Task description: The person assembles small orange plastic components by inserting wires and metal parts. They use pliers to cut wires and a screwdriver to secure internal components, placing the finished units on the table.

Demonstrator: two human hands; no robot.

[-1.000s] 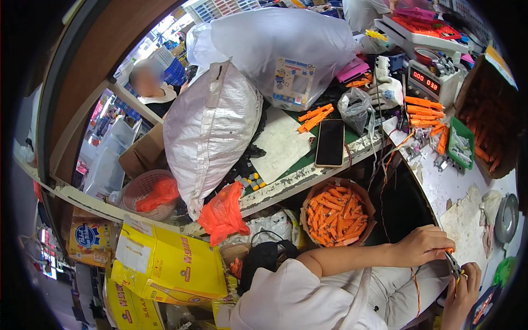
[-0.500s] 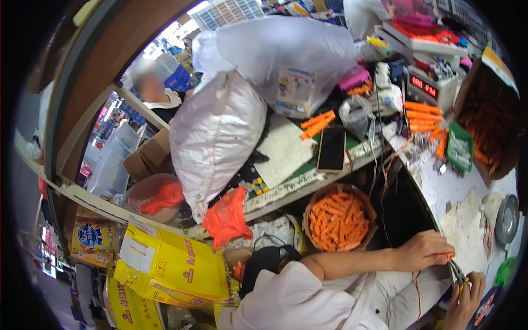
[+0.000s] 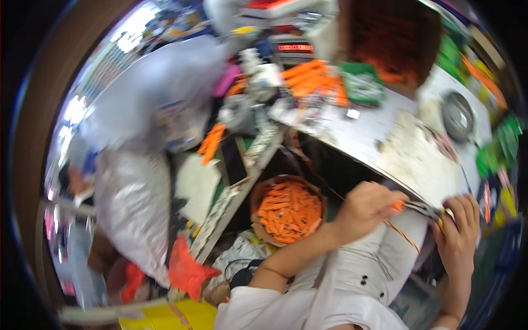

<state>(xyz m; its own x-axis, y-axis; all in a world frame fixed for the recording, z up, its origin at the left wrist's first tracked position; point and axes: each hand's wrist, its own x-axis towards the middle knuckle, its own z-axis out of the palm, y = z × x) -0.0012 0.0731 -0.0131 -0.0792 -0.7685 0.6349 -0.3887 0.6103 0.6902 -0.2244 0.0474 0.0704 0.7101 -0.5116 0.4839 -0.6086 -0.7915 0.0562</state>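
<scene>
My left hand (image 3: 366, 213) is closed in a pinch on a small orange plastic piece (image 3: 398, 205), most of it hidden by the fingers. My right hand (image 3: 460, 224) grips the handles of pliers (image 3: 421, 208). The metal jaws point left and meet the orange piece, though blur hides whether they bite on it. Both hands are above my lap, by the near edge of the white table. To the left of them, a round box (image 3: 289, 212) full of orange plastic pieces stands below table height.
On the white table (image 3: 352, 140) lie a green basket (image 3: 362, 82), orange pieces (image 3: 311, 80), a cloth (image 3: 412, 148) and a grey round dish (image 3: 457, 115). A large carton (image 3: 393, 44) stands behind. Leftward are a phone (image 3: 234, 160), a white sack (image 3: 132, 203) and a red bag (image 3: 187, 269).
The view has swung to the right, so the table sits nearer the middle. My hands still hold the orange piece and the pliers close together.
</scene>
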